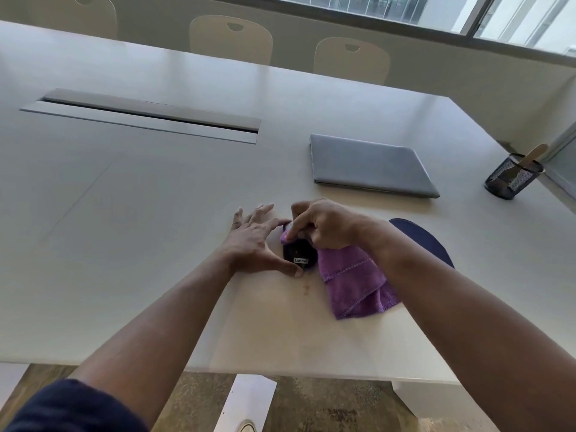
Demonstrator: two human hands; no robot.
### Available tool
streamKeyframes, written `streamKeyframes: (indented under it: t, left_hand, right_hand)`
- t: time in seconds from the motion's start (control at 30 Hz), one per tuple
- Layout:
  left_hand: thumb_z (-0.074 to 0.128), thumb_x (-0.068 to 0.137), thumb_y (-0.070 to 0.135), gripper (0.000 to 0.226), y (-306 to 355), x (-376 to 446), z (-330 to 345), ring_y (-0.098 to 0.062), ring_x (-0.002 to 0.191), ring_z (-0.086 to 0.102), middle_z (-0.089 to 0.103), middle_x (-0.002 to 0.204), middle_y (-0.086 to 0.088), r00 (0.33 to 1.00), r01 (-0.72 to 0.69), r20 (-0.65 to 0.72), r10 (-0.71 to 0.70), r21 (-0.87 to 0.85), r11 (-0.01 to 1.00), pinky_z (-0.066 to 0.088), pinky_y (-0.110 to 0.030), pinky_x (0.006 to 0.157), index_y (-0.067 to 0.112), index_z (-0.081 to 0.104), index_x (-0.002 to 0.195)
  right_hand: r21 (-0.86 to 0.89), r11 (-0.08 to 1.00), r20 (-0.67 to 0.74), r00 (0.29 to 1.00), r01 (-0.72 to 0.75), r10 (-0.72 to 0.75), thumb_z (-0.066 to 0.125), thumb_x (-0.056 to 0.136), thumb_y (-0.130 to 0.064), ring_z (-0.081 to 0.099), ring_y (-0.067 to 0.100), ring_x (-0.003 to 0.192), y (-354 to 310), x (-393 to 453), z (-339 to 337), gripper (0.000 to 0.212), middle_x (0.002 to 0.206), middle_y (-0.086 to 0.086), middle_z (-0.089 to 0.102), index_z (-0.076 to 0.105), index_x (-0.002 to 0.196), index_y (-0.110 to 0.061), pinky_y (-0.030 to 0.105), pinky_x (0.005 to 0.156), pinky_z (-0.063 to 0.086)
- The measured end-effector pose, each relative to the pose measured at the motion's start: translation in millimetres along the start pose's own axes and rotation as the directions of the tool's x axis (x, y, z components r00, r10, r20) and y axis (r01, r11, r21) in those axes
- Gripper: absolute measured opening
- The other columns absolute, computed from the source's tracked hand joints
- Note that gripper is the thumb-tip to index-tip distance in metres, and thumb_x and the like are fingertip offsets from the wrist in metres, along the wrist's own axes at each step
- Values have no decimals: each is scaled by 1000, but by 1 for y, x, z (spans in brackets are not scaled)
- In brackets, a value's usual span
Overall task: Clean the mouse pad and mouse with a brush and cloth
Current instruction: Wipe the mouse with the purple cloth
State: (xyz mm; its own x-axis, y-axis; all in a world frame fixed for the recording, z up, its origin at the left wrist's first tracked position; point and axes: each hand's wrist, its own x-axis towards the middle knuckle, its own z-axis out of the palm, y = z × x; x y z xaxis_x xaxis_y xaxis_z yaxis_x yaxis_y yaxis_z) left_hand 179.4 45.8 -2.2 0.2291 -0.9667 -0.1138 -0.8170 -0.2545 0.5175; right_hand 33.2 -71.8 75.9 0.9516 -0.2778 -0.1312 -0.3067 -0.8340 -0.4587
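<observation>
Nearest to us in the head view is a dark sleeve (pixel 71 406) at the lower left, with both bare forearms reaching out over the near edge of the pale counter (pixel 124 244). Our left hand (pixel 255 241) lies spread on the counter, fingers straight; its thumb touches the near end of the black mouse (pixel 299 255) and its forefinger the far end, steadying it from the left. Our right hand (pixel 324 226) is curled round a purple cloth (pixel 355 282), with the forefinger pressing a fold of it onto the far top of the mouse. The rest of the cloth hangs down to the right of the mouse and lies on the counter. Just right of the cloth, partly hidden behind our right forearm, is the dark blue mouse pad (pixel 427 241); the mouse sits off it, on the bare counter. Farther off, a closed grey laptop (pixel 371 165) lies flat. At the far right stands a black mesh cup (pixel 511 177) holding a wooden handle (pixel 533 155); whether that is the brush we cannot tell. Three chairs (pixel 230 39) line the far side.
</observation>
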Motion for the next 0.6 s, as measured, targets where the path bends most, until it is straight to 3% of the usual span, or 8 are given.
streamKeyframes:
  t: [0.07, 0.17, 0.27, 0.37, 0.53, 0.6]
  left_hand:
    - [70, 42, 85, 114, 1, -1, -1, -4, 147, -12, 0, 163, 8, 1000, 8, 4, -8, -21, 1000, -23, -40, 116, 52, 30, 143]
    - [68, 41, 87, 115, 0, -1, 0, -4, 147, -15, 0, 164, 7, 1000, 4, 8, -4, -17, 1000, -23, -42, 116, 52, 28, 143]
    - [67, 44, 87, 113, 0, 0, 0, -6, 148, -15, 1, 164, 4, 1000, -6, 12, 6, 13, 1000, -21, -44, 117, 52, 27, 144]
    - [67, 44, 87, 114, -1, 1, 1, -5, 148, -16, 2, 164, 3, 1000, -10, 18, 10, 14, 1000, -21, -45, 117, 52, 26, 144]
    - [64, 40, 90, 123, -2, 0, 1, -3, 147, -19, 1, 164, 4, 1000, -2, 21, 2, 3, 1000, -23, -42, 116, 48, 23, 148]
    - [64, 41, 90, 124, -1, 0, 1, -4, 147, -18, 1, 164, 4, 1000, 2, 25, -3, 16, 1000, -21, -43, 117, 45, 23, 149]
  right_hand:
    - [-10, 1000, 84, 996, -25, 26, 65, 87, -4, 54, -3, 75, 0, -7, -8, 28, 77, -16, 54, 80, 94, -26, 15, 76, 44]
    - [7, 994, 143, 983, -113, 111, 67, 86, -9, 60, 0, 80, 6, -13, -17, 26, 81, -24, 59, 80, 90, -32, 18, 79, 47]
    - [119, 987, -35, 993, -108, 113, 64, 88, -2, 64, 10, 92, 13, -11, -19, 28, 93, -13, 64, 80, 90, -25, 27, 88, 52]
    - [132, 986, -195, 972, -103, 128, 65, 90, -2, 65, 17, 96, 18, 0, -14, 16, 100, 0, 63, 78, 92, -12, 32, 97, 51]
    - [-54, 986, -110, 982, -157, 150, 57, 93, -7, 61, 18, 105, 11, 21, 3, 25, 109, 0, 63, 76, 108, -13, 30, 99, 46]
    - [-70, 985, -102, 984, -155, 148, 57, 91, -6, 61, 17, 101, 6, 22, 9, 26, 102, -3, 62, 77, 105, -16, 33, 95, 49]
